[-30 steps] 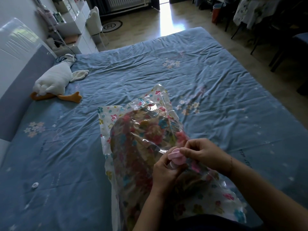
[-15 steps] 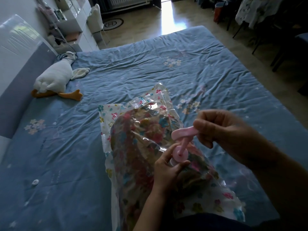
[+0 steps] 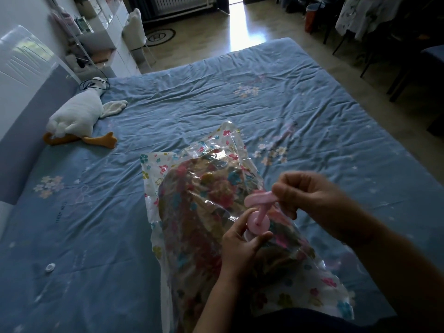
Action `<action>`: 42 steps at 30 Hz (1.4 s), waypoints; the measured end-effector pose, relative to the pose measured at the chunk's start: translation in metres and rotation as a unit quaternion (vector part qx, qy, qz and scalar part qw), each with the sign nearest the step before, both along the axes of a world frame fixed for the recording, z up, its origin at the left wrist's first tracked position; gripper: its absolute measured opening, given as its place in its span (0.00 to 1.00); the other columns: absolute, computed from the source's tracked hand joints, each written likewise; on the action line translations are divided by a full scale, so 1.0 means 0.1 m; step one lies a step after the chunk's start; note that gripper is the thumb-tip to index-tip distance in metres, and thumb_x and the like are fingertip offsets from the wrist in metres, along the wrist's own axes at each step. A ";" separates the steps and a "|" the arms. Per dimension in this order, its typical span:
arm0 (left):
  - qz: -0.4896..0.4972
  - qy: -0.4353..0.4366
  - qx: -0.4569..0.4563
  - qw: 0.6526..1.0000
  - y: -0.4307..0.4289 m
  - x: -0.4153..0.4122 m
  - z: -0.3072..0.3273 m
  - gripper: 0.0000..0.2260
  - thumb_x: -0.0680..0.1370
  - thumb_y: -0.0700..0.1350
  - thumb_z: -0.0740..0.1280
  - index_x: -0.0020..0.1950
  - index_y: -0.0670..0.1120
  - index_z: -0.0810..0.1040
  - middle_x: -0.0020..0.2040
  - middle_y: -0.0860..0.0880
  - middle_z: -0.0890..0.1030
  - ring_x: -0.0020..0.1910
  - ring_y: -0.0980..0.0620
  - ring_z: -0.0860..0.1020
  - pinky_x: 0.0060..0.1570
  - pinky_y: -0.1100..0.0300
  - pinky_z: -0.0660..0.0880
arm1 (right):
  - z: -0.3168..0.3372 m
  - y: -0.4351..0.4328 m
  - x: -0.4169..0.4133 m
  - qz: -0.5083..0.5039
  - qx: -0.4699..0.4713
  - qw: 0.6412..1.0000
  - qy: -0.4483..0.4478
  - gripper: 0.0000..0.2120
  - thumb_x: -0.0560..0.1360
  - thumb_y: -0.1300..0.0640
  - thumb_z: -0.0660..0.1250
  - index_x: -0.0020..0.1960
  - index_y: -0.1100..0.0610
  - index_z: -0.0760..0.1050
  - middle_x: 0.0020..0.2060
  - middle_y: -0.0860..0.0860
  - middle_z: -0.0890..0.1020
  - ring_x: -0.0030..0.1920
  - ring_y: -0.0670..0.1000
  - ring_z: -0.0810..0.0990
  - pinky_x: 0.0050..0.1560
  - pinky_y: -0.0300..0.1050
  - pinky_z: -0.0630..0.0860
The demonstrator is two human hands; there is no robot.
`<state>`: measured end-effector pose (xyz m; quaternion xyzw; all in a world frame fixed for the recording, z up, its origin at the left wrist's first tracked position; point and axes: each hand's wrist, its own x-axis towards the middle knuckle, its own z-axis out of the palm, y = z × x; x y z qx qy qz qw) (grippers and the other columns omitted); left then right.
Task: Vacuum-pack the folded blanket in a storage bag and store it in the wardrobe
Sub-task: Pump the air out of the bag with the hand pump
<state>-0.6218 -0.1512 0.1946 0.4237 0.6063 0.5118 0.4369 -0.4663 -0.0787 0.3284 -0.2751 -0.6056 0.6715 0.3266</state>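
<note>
Blue flowered bedsheet (image 3: 216, 104) fills most of the view, and on its near part lies a clear storage bag (image 3: 230, 138) printed with small flowers, with the folded blanket (image 3: 199, 188) inside it. On top of the bag stands a pink hand pump (image 3: 258, 224). The left hand (image 3: 240, 248) holds the pump's round body, thumb and fingers curled round it. The right hand (image 3: 310, 195) has its fingers clamped on the handle (image 3: 258, 198), which stands raised above the body. A white stuffed goose (image 3: 77, 111) lies by the headboard (image 3: 24, 116) at the left, and a small white cap (image 3: 50, 267) sits on the sheet well apart from the bag
</note>
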 end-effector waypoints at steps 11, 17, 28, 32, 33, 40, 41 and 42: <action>-0.012 0.006 0.015 1.000 0.00 -0.01 0.07 0.24 0.66 0.43 0.80 0.55 0.66 0.80 0.55 0.57 0.84 0.58 0.56 0.81 0.60 0.59 0.76 | 0.26 -0.04 -0.02 -0.002 0.001 0.997 0.082 0.15 0.68 0.41 0.71 0.33 0.52 0.75 0.24 0.47 0.72 0.25 0.46 0.69 0.27 0.33 0.67; -0.005 -0.007 0.016 1.000 -0.02 0.02 0.03 0.20 0.68 0.44 0.79 0.58 0.51 0.82 0.56 0.51 0.84 0.59 0.52 0.80 0.62 0.51 0.76 | -0.33 -0.05 -0.09 -0.025 -0.006 0.993 -0.116 0.22 0.71 0.45 0.69 0.37 0.66 0.74 0.26 0.53 0.74 0.26 0.49 0.71 0.30 0.44 0.68; -0.014 0.005 -0.005 1.000 0.00 -0.02 0.03 0.23 0.67 0.42 0.80 0.57 0.61 0.81 0.57 0.55 0.83 0.59 0.55 0.80 0.62 0.55 0.76 | 0.09 0.02 -0.05 0.009 0.001 0.999 0.037 0.10 0.72 0.54 0.68 0.33 0.54 0.75 0.24 0.49 0.71 0.25 0.47 0.67 0.26 0.35 0.66; -0.010 -0.006 0.002 1.000 -0.02 -0.01 0.04 0.28 0.64 0.51 0.80 0.61 0.47 0.80 0.58 0.53 0.83 0.61 0.54 0.80 0.64 0.52 0.75 | -0.50 -0.03 -0.10 -0.009 0.046 0.977 -0.209 0.20 0.72 0.45 0.68 0.35 0.62 0.74 0.25 0.47 0.72 0.27 0.46 0.69 0.31 0.45 0.66; -0.008 -0.007 0.004 1.000 -0.03 -0.02 0.05 0.30 0.63 0.54 0.80 0.62 0.45 0.80 0.58 0.53 0.83 0.61 0.54 0.79 0.64 0.52 0.75 | -0.53 -0.04 -0.10 -0.014 0.057 0.972 -0.227 0.21 0.71 0.43 0.68 0.34 0.62 0.74 0.25 0.47 0.72 0.27 0.46 0.69 0.32 0.46 0.66; -0.011 0.007 -0.010 1.000 -0.01 -0.02 0.02 0.25 0.67 0.42 0.80 0.62 0.53 0.79 0.58 0.55 0.83 0.59 0.55 0.80 0.62 0.56 0.75 | 0.18 -0.03 -0.05 0.012 -0.006 0.997 0.077 0.19 0.69 0.41 0.71 0.31 0.56 0.74 0.23 0.48 0.71 0.23 0.45 0.66 0.24 0.32 0.64; -0.008 0.006 -0.008 1.000 -0.01 -0.02 0.03 0.25 0.67 0.42 0.80 0.62 0.52 0.79 0.57 0.55 0.83 0.59 0.55 0.80 0.61 0.57 0.75 | 0.12 -0.03 -0.05 0.002 -0.009 0.997 0.073 0.18 0.69 0.43 0.71 0.31 0.56 0.74 0.23 0.48 0.71 0.23 0.45 0.65 0.24 0.33 0.63; -0.009 0.006 -0.002 1.000 -0.02 -0.01 0.04 0.24 0.67 0.42 0.79 0.61 0.51 0.80 0.57 0.55 0.84 0.59 0.55 0.80 0.61 0.58 0.76 | -0.02 -0.03 -0.07 -0.018 0.005 0.999 0.028 0.18 0.70 0.45 0.71 0.31 0.57 0.73 0.22 0.47 0.70 0.23 0.44 0.65 0.24 0.33 0.63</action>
